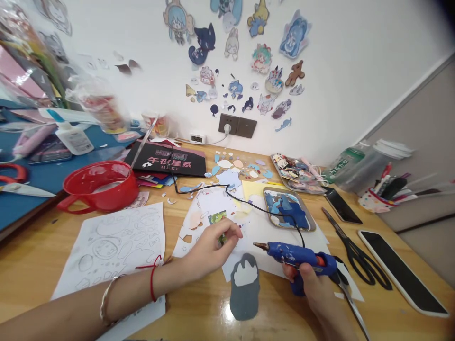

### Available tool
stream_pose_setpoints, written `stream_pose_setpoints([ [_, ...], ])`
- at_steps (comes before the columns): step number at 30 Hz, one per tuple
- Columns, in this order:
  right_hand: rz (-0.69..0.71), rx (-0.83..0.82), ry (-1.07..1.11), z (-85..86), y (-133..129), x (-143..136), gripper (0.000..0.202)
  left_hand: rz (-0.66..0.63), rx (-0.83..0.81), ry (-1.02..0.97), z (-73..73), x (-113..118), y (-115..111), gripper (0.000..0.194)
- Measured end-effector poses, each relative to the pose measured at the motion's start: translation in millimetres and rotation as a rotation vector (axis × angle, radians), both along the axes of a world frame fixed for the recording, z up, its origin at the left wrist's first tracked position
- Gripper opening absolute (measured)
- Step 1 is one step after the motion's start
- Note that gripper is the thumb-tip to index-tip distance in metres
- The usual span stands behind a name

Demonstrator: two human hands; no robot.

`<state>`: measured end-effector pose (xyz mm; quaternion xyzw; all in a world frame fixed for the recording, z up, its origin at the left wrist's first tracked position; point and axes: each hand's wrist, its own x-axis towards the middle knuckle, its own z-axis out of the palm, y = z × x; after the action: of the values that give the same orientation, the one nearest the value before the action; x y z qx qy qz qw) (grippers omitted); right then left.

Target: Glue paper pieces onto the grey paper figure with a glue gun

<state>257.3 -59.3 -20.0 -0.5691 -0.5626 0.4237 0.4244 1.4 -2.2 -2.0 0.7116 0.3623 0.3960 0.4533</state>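
My right hand (313,286) is wrapped round the handle of a blue hot glue gun (296,253), whose metal nozzle points left. Just left of the nozzle, my left hand (215,244) is raised with its fingers curled in towards the thumb. Whatever may be between those fingertips is hidden or too small to make out. Below and between the hands, a dark grey paper cut-out (244,300) lies flat on the wooden table, with a white jagged-edged piece (246,274) on its upper part. The glue gun's black cord (254,207) runs back across the papers.
A sheet of pencil drawings (117,241) lies at left, near a red mug (103,189). Paper scraps (227,177) cover the back. At right are a tray of blue paper pieces (287,208), black scissors (359,255), a phone (343,204) and a white-edged dark device (401,272).
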Motion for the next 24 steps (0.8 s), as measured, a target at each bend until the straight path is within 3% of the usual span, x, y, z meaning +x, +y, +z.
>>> stream_pose_setpoints([
  [8, -0.022, 0.042, 0.038, 4.5, 3, -7, 0.058, 0.020, -0.049, 0.008, 0.4, 1, 4, 0.012],
  [14, -0.254, 0.066, 0.181, 6.1, 0, -13, 0.054, 0.049, -0.052, 0.021, -1.4, 1, 7, 0.013],
  [19, -0.132, 0.115, 0.211, 0.0, -1, -7, 0.055, 0.044, -0.086, 0.037, 0.3, 1, 5, 0.012],
  [24, -0.134, 0.054, 0.212, 11.0, 2, -21, 0.061, 0.030, -0.071, 0.058, 2.7, 2, 3, 0.015],
])
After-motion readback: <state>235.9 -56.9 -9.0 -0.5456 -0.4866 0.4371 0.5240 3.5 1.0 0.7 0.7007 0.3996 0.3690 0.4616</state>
